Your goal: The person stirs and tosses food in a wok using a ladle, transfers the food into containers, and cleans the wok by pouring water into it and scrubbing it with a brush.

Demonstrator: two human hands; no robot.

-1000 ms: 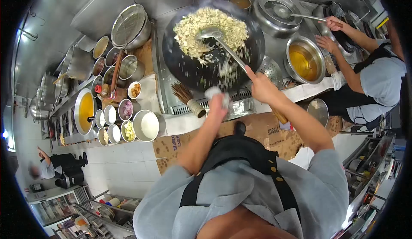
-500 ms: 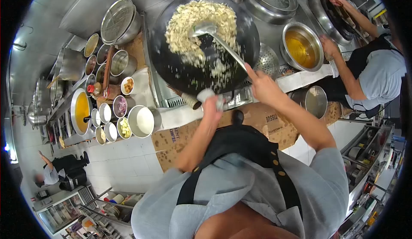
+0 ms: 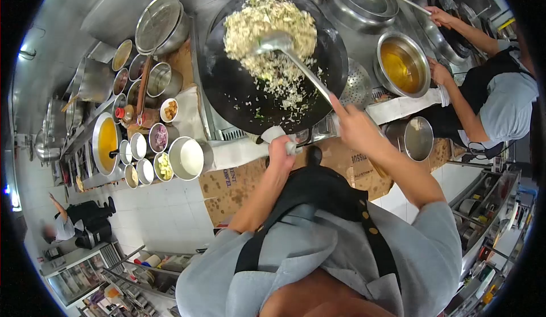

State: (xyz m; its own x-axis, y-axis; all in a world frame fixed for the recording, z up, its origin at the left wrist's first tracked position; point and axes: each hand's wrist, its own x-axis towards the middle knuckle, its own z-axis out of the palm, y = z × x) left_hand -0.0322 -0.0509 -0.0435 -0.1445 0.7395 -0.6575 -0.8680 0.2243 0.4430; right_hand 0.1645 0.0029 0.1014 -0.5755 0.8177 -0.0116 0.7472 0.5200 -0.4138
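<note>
Head view: left fingers [image 3: 277, 151] clamp wok's [image 3: 227, 89] cloth-wrapped rim; right fingers [image 3: 348, 121] grip ladle [image 3: 304, 66].

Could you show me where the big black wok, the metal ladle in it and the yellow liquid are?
Wok [image 3: 217, 81]: head view, bare left inner side.
Ladle [image 3: 275, 42]: head view, its bowl.
Yellow liquid [image 3: 398, 68]: head view, middle of its surface.

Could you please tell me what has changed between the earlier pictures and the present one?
The wok has moved nearer to the person, and the chopped food now reaches up to its far rim. Nothing was newly grasped or released: the left hand still holds the cloth at the wok's near side, the right hand the ladle.
</note>
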